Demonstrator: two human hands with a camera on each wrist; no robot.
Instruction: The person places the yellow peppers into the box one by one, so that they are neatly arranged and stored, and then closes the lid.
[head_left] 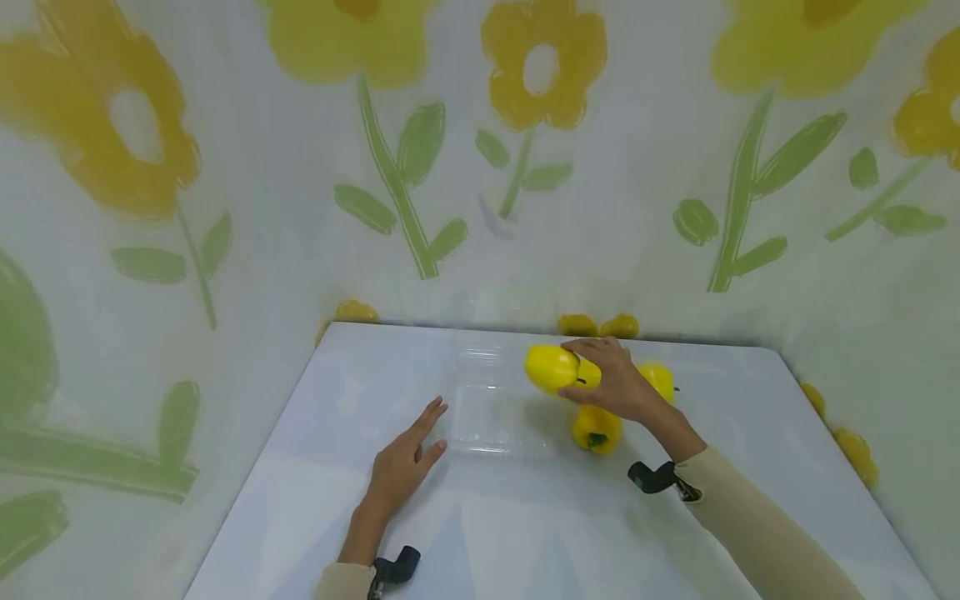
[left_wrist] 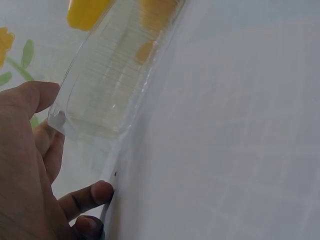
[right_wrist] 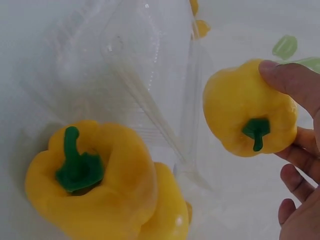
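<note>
The right hand (head_left: 615,379) holds a yellow bell pepper (head_left: 550,369) between thumb and fingers, toward the far right of a clear plastic container (head_left: 491,417). The head view hides part of that grip; the right wrist view shows the thumb on the pepper's side, the green stem (right_wrist: 257,131) facing the camera, and two fingers bent loosely away from the fruit.

The left hand (head_left: 397,471) lies left of the container, its fingers relaxed and its thumb and index finger apart. The head view does not settle whether it meets the plastic; the left wrist view shows a fingertip at the container's rim by one corner, with other fingertips close to the white table (head_left: 525,533). Yellow patches also show through the clear plastic there, too faint to identify.

Near and slightly right of the held pepper, a second pepper (head_left: 597,427) rests on the table, its stem end facing near. A third pepper (head_left: 657,380) lies farther right, partly behind the right hand. The right wrist view shows one resting pepper overlapping another.

Only the head view takes in both beige sleeves (head_left: 765,517), the black wrist devices (head_left: 651,477) and the whole spread of painted flowers (head_left: 581,50) on the far wall (head_left: 615,183).
</note>
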